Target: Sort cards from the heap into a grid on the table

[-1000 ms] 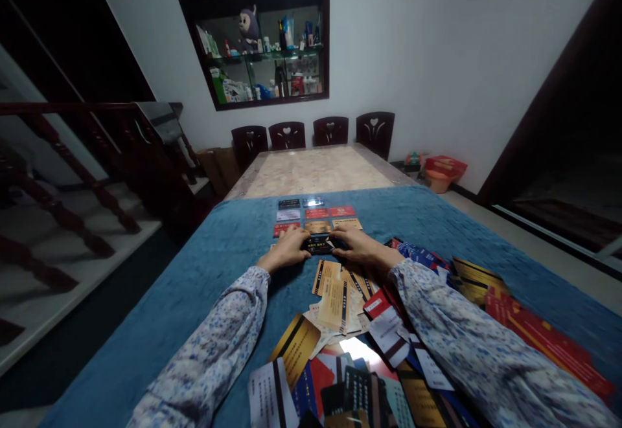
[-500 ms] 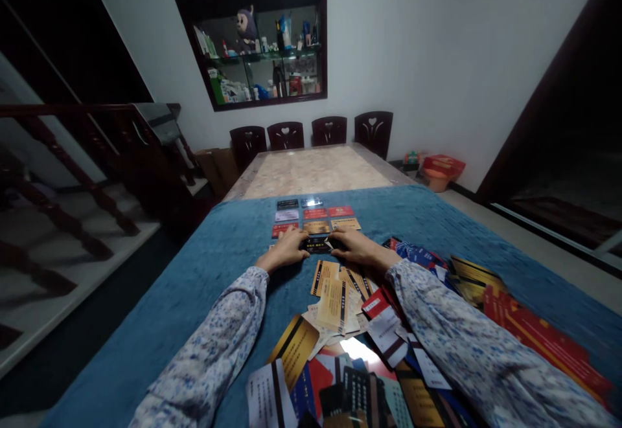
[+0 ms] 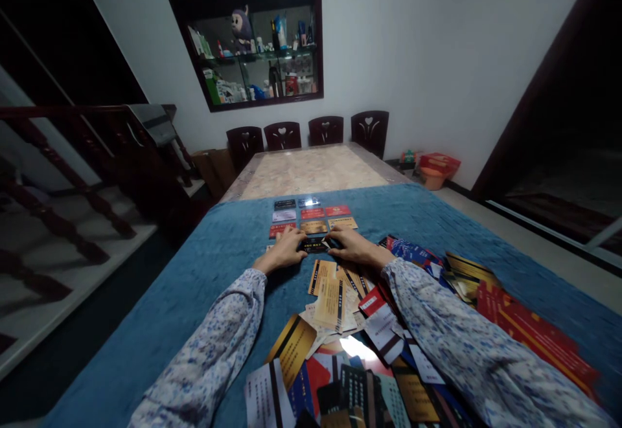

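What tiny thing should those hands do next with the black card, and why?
Maybe nudge the black card to line up with the gold card just beyond it: the left hand and right hand have fingers at its opposite ends, and the laid-out cards beyond sit in rows.

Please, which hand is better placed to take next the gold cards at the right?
Probably the right hand, nearer those gold cards; the left hand is at the opposite end of the black card.
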`<control>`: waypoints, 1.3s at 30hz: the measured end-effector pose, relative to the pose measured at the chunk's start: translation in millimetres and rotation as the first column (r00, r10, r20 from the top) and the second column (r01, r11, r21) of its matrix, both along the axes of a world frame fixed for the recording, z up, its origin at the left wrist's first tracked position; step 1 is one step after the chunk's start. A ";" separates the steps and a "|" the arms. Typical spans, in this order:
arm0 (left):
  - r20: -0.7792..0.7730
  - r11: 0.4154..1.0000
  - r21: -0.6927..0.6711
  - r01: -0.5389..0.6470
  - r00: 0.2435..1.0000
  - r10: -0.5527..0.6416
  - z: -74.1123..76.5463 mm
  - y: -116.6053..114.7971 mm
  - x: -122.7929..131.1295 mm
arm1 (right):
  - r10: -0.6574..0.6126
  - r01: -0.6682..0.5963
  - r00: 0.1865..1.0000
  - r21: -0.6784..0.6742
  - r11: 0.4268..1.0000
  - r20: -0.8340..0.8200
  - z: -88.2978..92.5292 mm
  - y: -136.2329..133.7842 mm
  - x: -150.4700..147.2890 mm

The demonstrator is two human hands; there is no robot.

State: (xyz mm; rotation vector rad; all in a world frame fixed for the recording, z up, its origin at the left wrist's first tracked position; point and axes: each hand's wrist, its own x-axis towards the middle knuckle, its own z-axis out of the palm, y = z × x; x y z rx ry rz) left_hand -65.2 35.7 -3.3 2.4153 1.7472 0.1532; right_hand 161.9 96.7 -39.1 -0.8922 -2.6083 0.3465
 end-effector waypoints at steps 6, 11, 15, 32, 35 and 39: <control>-0.006 1.000 0.004 0.011 1.000 -0.011 0.3 -0.3 -0.8 | 0.010 -0.010 1.000 0.004 1.000 -0.020 0.3 0.4 0.1; -0.016 0.997 0.069 0.041 0.999 -0.040 0.6 -5.6 1.6 | 0.008 -0.008 1.000 0.019 1.000 -0.011 -0.8 0.7 1.3; -0.033 0.990 0.123 0.066 0.997 -0.063 6.6 -18.4 8.9 | 0.058 -0.056 0.998 0.063 0.996 -0.020 2.7 1.8 5.1; -0.012 0.983 0.058 0.172 0.985 -0.172 16.0 -94.1 34.0 | 0.441 -0.441 0.897 -0.048 0.896 -0.021 44.3 -78.1 16.4; -0.031 0.987 0.045 0.156 0.987 -0.155 13.2 -94.0 33.3 | 0.475 -0.476 0.880 -0.044 0.879 -0.018 40.9 -82.2 18.9; -0.020 0.988 0.054 0.148 0.989 -0.147 10.3 -90.6 28.9 | 0.449 -0.449 0.894 -0.031 0.893 -0.011 34.1 -80.8 23.7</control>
